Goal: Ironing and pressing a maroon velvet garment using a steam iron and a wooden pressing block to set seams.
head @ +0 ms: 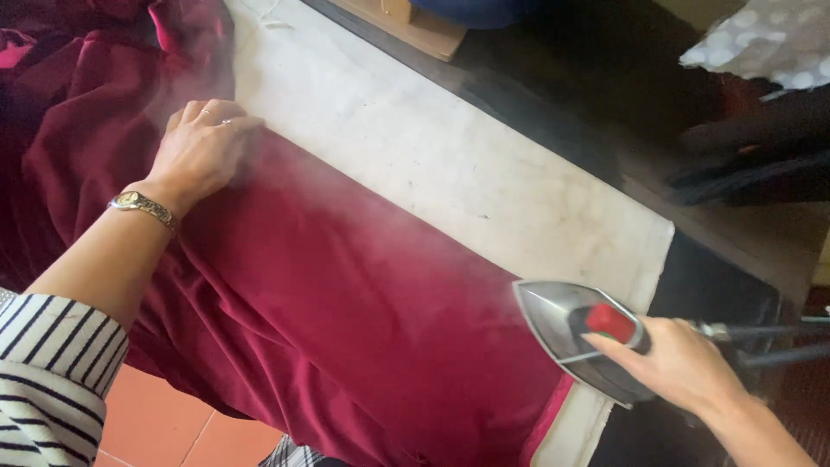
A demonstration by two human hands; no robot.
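A dark red cloth lies spread over a white padded ironing surface, its bulk bunched at the upper left and hanging off the near edge. My left hand, with a wristwatch and rings, presses flat on the cloth's far edge. My right hand grips the handle of a silver steam iron with a red knob, its tip at the cloth's right end. Steam drifts over the cloth between the hands.
A wooden block sits at the far edge of the ironing surface. Dark fabrics and a white-spotted cloth lie at the upper right. The iron's cords run off right. Orange floor tiles show below.
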